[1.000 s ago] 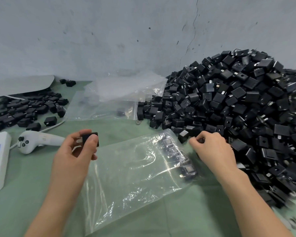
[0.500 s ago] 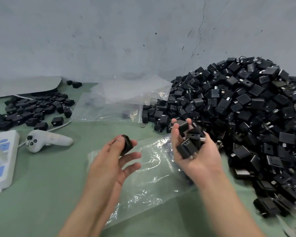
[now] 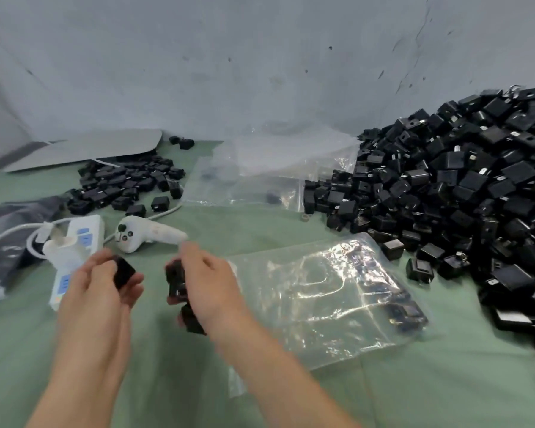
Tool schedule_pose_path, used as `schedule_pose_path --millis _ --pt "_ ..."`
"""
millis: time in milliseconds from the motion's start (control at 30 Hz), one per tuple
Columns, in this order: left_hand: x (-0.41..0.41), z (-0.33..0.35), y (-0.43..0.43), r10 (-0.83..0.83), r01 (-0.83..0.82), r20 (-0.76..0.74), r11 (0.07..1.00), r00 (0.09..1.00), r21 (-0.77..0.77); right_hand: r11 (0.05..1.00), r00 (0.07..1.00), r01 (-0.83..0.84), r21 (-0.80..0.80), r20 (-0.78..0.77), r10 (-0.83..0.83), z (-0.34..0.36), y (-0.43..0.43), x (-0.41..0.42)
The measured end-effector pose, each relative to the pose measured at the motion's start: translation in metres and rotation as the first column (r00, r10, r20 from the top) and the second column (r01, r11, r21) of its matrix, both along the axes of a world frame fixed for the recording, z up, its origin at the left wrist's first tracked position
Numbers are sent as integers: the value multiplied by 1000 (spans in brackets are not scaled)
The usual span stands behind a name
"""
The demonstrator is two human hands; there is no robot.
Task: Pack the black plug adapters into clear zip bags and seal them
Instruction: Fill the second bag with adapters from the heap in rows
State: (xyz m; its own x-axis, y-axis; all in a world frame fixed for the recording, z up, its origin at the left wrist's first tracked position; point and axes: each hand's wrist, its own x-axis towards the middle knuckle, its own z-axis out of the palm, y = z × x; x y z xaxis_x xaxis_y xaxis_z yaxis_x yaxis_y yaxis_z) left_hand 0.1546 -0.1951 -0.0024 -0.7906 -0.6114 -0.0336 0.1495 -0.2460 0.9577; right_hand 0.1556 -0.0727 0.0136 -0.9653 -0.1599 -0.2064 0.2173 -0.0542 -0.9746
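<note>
Loading step: my left hand (image 3: 96, 293) pinches one adapter (image 3: 124, 271), right hand (image 3: 210, 282) clutches a handful (image 3: 176, 279); next, I'd open the zip bag (image 3: 306, 307) at three o'clock.

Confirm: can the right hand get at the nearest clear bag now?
Probably yes: the clear bag lies just beside the right hand with nothing between them, though that hand grips several adapters.
</note>
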Motion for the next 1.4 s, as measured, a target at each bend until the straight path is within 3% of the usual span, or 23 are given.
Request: schedule_pose_path --millis 67,100,167,233,267,367,500,567,633,733,800,900,967,1033,1100,1167,1200,1267,1300,1400 --pt "3 -12 -14 20 -18 18 995 1000 -100 930 957 46 363 -284 64 -15 -22 5" --pt "4 -16 -20 33 -30 17 988 999 -150 833 900 121 540 -414 138 -24 -29 7" --pt "8 -18 -27 66 -62 7 966 998 -249 507 756 381 773 -577 310 -43 -38 8" --pt "13 -19 -32 67 -57 18 938 998 -341 253 753 450 857 -516 409 -46 -40 15" --pt "15 -19 -33 45 -29 32 925 998 -378 239 751 414 878 -478 455 -49 -41 15" --pt "19 -18 -27 -26 54 65 876 998 -479 418 737 204 885 -420 529 -49 -35 7" --pt "27 -9 -20 -30 8 -35 859 999 -512 495 741 214 842 -470 479 -8 -7 0" --pt "29 -5 -15 -81 59 -35 906 996 -419 488 786 258 834 -475 396 9 12 -3" --pt "27 -1 -5 -202 199 13 949 979 -246 412 860 255 875 -400 316 17 29 2" --pt "27 -2 11 -371 387 114 902 922 -191 247 932 162 955 -231 281 7 39 17" --pt "34 -6 20 -503 517 121 823 856 -235 210 944 119 971 -176 278 -3 45 19" --pt "42 -7 37 -620 619 76 753 781 -225 299 949 87 950 -171 266 -2 63 14" --pt "40 -6 50 -618 617 68 761 783 -201 365 951 100 926 -197 240 3 76 14" --pt "37 -7 59 -564 574 128 761 816 -302 421 955 113 900 -215 203 7 86 16" --pt "34 -10 59 -501 507 195 622 844 -597 492 956 126 861 -237 171 11 92 20" --pt "32 -9 57 -433 375 224 303 873 -876 523 946 162 837 -283 160 16 95 24" --pt "30 -10 56 -405 309 237 121 883 -943 529 938 180 829 -306 162 18 95 26" --pt "26 -9 58 -379 85 147 -176 914 -981 515 916 208 832 -350 195 23 93 31" --pt "26 -8 62 -391 -13 100 -275 915 -961 491 900 221 843 -370 231 24 90 34" --pt "24 -6 69 -471 -128 75 -386 879 -914 427 862 237 873 -392 322 26 82 41"
